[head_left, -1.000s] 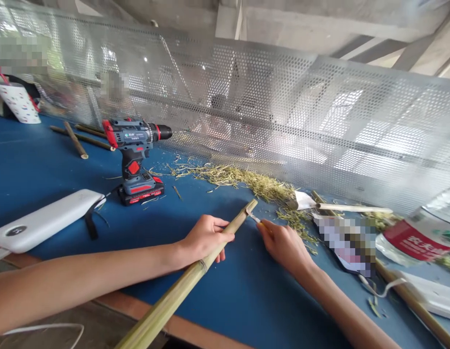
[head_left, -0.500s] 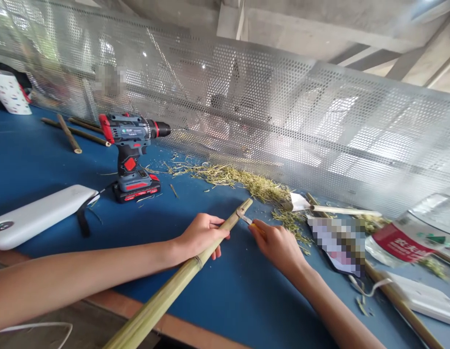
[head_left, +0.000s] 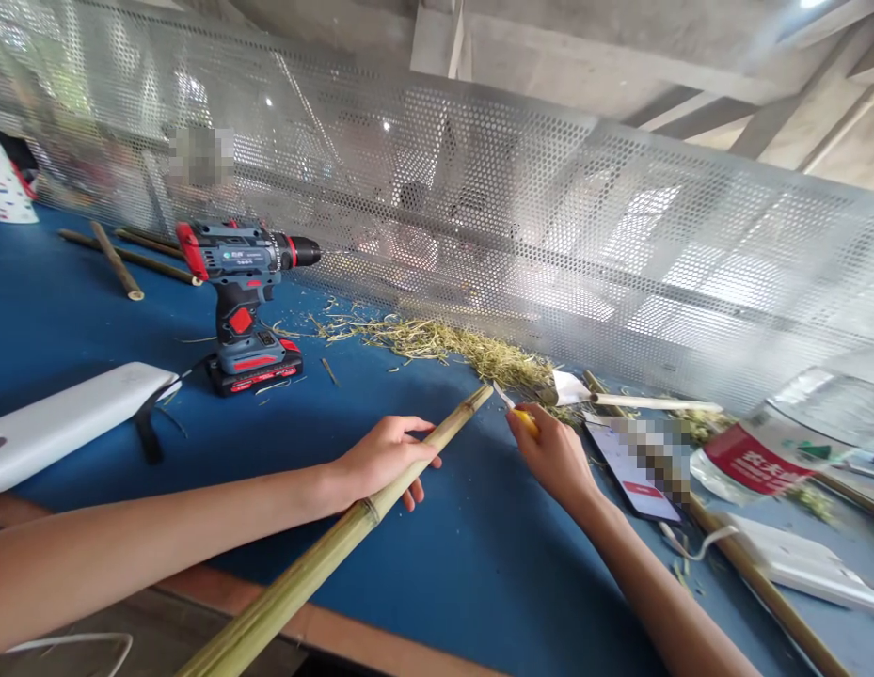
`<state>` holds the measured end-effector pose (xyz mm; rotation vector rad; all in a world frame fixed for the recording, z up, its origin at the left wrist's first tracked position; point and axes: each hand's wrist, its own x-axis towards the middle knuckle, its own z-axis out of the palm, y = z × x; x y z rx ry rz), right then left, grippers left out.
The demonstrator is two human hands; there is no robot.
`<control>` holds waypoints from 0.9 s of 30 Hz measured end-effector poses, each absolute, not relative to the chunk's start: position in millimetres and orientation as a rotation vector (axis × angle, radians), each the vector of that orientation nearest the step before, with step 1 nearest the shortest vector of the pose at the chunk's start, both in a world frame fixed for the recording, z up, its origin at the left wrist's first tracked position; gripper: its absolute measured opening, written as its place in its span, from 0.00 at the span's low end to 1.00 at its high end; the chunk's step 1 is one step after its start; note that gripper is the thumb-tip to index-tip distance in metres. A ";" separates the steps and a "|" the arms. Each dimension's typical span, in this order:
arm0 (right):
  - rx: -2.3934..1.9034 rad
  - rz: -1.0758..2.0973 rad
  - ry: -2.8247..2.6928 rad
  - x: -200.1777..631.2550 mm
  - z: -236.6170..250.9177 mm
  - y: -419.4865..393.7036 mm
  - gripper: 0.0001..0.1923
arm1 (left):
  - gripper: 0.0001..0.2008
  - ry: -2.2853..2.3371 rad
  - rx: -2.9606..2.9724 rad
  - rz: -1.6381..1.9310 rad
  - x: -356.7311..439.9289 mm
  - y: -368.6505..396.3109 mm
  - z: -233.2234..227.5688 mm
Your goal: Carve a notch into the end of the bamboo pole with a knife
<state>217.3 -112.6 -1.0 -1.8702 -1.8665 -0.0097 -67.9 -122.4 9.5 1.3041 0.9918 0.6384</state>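
My left hand [head_left: 385, 457] grips a long green-yellow bamboo pole [head_left: 316, 564] that slants from the near table edge up to its cut end [head_left: 479, 397] over the blue table [head_left: 76, 329]. My right hand [head_left: 551, 453] holds a small yellow-handled knife [head_left: 516, 410] with its blade up and just right of the pole's end, clear of the wood. A pile of bamboo shavings [head_left: 457, 345] lies beyond the pole's tip.
A blue and red cordless drill [head_left: 243, 301] stands at the left, a white power bank [head_left: 62, 423] nearer. A phone [head_left: 630, 461], plastic bottle [head_left: 782, 437], white box [head_left: 796, 564] and more bamboo sticks [head_left: 119, 259] lie around. A perforated metal screen [head_left: 479, 216] backs the table.
The knife blade was at the pole's tip earlier; now my right hand has drawn it off to the right and upward. The view has shifted slightly right.
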 end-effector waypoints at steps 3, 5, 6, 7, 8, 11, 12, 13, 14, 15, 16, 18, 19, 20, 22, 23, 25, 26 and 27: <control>-1.795 0.053 -1.918 213.6 -3.1 -113.9 0.25 | 0.29 1.007 1.316 0.628 -71.8 -128.8 15.7; -1.721 0.108 -1.984 210.9 -3.9 -116.0 0.26 | 0.30 1.039 1.327 0.601 -77.8 -137.9 20.3; -1.677 0.139 -2.019 209.4 -3.9 -117.6 0.27 | 0.31 1.063 1.329 0.589 -82.2 -144.2 22.2; -1.632 0.172 -2.052 207.7 -3.7 -119.6 0.27 | 0.32 1.095 1.329 0.577 -87.7 -151.8 23.8; -1.588 0.206 -2.084 205.6 -3.2 -122.0 0.27 | 0.32 1.134 1.333 0.569 -94.1 -160.3 24.9; -1.468 0.303 -2.181 197.2 -0.4 -131.3 0.28 | 0.35 1.277 1.332 0.518 -116.7 -189.7 25.8; -1.427 0.333 -2.218 193.8 0.7 -134.9 0.27 | 0.37 1.339 1.357 0.492 -124.4 -199.7 25.3; -1.386 0.359 -2.253 190.2 1.6 -138.7 0.27 | 0.37 1.387 1.367 0.493 -131.7 -209.5 24.2; -1.344 0.380 -2.287 186.6 2.5 -142.6 0.26 | 0.37 1.424 1.376 0.501 -138.7 -219.1 22.5; -1.302 0.395 -2.317 182.8 3.1 -146.6 0.25 | 0.38 1.452 1.381 0.515 -145.2 -228.2 19.9; -1.260 0.410 -2.345 178.9 3.7 -150.5 0.25 | 0.38 1.473 1.378 0.528 -151.4 -237.1 16.5; -1.188 0.435 -2.400 171.1 4.3 -158.3 0.24 | 0.40 1.492 1.357 0.539 -162.7 -253.8 7.0; -1.159 0.442 -2.429 167.4 4.5 -161.9 0.23 | 0.40 1.527 1.336 0.549 -167.8 -261.7 1.1; -1.139 0.441 -2.460 164.1 4.6 -165.2 0.23 | 0.41 1.552 1.309 0.557 -172.4 -269.1 -5.2; -1.132 0.410 -2.518 159.1 4.5 -170.3 0.24 | 0.44 1.555 1.246 0.569 -180.2 -282.3 -18.2; -1.142 0.382 -2.538 157.5 4.5 -172.1 0.24 | 0.44 1.550 1.228 0.565 -183.5 -287.8 -24.4; -1.177 0.330 -2.554 156.3 4.5 -174.1 0.24 | 0.45 1.559 1.205 0.555 -189.4 -296.9 -35.7; -1.196 0.315 -2.554 156.3 4.7 -174.5 0.24 | 0.46 1.574 1.197 0.553 -192.5 -300.4 -40.7; -1.211 0.308 -2.552 156.5 5.0 -174.6 0.23 | 0.46 1.587 1.187 0.552 -195.6 -303.3 -45.1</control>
